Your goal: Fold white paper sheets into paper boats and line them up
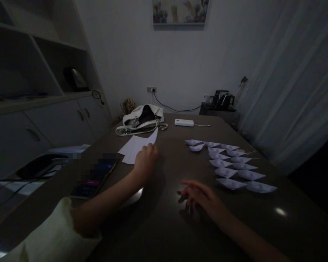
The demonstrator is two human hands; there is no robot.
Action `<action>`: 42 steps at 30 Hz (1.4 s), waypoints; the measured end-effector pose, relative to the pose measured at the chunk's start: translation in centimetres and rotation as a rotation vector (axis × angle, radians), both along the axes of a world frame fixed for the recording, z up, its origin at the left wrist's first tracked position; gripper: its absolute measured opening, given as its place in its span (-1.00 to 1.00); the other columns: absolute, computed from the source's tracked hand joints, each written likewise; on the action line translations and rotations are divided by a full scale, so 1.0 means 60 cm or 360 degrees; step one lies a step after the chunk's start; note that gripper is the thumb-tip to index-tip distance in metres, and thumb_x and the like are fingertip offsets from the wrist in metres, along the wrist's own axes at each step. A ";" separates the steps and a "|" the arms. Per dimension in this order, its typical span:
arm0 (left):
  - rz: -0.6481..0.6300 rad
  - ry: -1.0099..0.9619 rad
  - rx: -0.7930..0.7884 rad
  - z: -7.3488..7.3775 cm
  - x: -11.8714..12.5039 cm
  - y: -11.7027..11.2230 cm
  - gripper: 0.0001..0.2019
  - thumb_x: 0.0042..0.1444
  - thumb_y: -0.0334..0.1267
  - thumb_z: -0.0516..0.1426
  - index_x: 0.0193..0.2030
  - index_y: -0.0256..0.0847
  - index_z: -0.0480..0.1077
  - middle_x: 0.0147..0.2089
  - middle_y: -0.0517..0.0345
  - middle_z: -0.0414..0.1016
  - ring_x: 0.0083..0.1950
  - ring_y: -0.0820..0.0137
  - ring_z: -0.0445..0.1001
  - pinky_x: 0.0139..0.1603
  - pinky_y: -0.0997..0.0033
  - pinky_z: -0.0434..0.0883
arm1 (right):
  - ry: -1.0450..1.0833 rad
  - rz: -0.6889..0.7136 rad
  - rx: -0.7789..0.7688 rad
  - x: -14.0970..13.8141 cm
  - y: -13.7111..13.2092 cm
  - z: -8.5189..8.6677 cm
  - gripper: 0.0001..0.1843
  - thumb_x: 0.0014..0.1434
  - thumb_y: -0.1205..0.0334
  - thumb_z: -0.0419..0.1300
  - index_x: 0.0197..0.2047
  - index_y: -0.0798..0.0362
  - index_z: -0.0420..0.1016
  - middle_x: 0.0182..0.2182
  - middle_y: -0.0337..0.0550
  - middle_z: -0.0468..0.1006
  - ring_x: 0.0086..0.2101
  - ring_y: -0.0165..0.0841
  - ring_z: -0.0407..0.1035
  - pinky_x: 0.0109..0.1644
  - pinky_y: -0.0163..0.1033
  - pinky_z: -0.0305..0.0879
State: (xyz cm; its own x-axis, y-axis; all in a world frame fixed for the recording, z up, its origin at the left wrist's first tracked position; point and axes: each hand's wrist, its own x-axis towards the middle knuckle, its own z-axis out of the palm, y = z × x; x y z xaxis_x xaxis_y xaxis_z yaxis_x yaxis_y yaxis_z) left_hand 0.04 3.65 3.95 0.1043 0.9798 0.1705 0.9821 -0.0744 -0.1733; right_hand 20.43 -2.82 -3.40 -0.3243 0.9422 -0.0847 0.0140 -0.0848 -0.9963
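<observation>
My left hand [147, 158] is closed at the right edge of a small stack of white paper sheets [132, 147]. A white sheet of paper [153, 136] sticks up beyond its fingers, its lower part hidden by the hand. My right hand [198, 194] hovers low over the dark table [164, 225], palm down, fingers apart with the index finger stretched out. Nothing is in it. Several folded white paper boats [231, 183] stand in two rough rows to the right of this hand and farther back.
A phone [97, 178] with a lit screen lies left of my left forearm. Behind the papers sits a white handbag [143, 118]. A white power bank [184, 122] with a short cable rests at the far end. Shelves and cabinets [60, 120] line the left side.
</observation>
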 end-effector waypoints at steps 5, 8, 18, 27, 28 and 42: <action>-0.0631 -0.0075 0.0017 -0.030 0.071 -0.098 -0.45 0.24 -0.45 -0.05 0.35 -0.16 -0.06 -0.10 -0.10 0.42 -0.13 0.20 0.46 -0.22 0.31 0.45 | 0.0480 -0.0209 -0.0286 -0.005 0.013 0.010 -0.29 0.00 -0.09 0.29 0.16 -0.01 0.23 -0.06 0.02 0.51 -0.24 -0.24 0.50 -0.21 -0.15 0.43; -0.0957 -0.0247 -0.0186 -0.043 0.087 -0.135 -0.47 0.24 -0.42 -0.05 0.34 -0.24 -0.06 -0.06 -0.14 0.44 -0.14 0.14 0.48 -0.23 0.21 0.47 | 0.0431 -0.0363 -0.0308 -0.003 0.020 0.022 -0.42 -0.07 0.02 0.35 0.02 0.02 0.38 -0.16 -0.05 0.57 -0.24 -0.21 0.50 -0.23 -0.17 0.44; -0.0766 -0.1454 0.0510 -0.057 0.008 -0.061 -0.33 0.02 -0.28 0.24 0.23 -0.21 0.03 0.20 -0.18 0.14 0.20 0.09 0.19 0.12 0.08 0.28 | -0.0211 -0.0288 0.0564 0.020 0.063 0.046 -0.61 0.12 0.03 0.20 -0.08 0.12 0.51 -0.14 0.01 0.58 -0.13 -0.12 0.46 0.02 0.03 0.32; -0.0669 -0.1759 -0.0306 -0.072 -0.019 -0.040 -0.80 0.20 -0.21 0.03 -0.35 -0.25 0.37 -0.38 0.15 0.45 -0.35 0.39 0.42 -0.32 0.43 0.35 | -0.0322 -0.0266 0.0607 0.019 0.052 0.026 -0.64 0.13 0.00 0.18 -0.18 0.11 0.55 -0.25 -0.01 0.59 -0.22 -0.17 0.47 -0.12 -0.08 0.40; -0.0644 -0.1846 -0.0353 -0.072 -0.019 -0.041 -0.79 0.20 -0.19 0.03 -0.36 -0.25 0.37 -0.40 0.16 0.44 -0.36 0.39 0.41 -0.35 0.44 0.34 | -0.0329 -0.0276 0.0594 0.021 0.051 0.025 -0.65 0.13 0.00 0.17 -0.20 0.11 0.55 -0.29 -0.03 0.59 -0.26 -0.18 0.47 -0.19 -0.12 0.41; -0.0126 -0.2764 -0.1024 -0.103 -0.010 -0.037 -0.68 0.12 -0.08 -0.02 -0.11 -0.21 0.37 -0.43 0.19 0.42 -0.49 0.42 0.39 -0.57 0.50 0.28 | -0.0023 -0.0340 0.0059 0.013 0.044 0.018 -0.80 -0.03 0.20 0.16 -0.39 0.02 0.62 -0.62 -0.25 0.46 -0.68 -0.49 0.20 -0.66 -0.40 0.11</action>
State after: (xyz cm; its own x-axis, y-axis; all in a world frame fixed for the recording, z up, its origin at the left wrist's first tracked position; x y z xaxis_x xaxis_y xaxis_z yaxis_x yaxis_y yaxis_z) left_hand -0.56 1.43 -2.25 0.2847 0.9311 -0.2280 -0.0044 0.2391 0.9710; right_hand 21.23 -0.20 -2.33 -0.1161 0.9919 -0.0522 0.0137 -0.0509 -0.9986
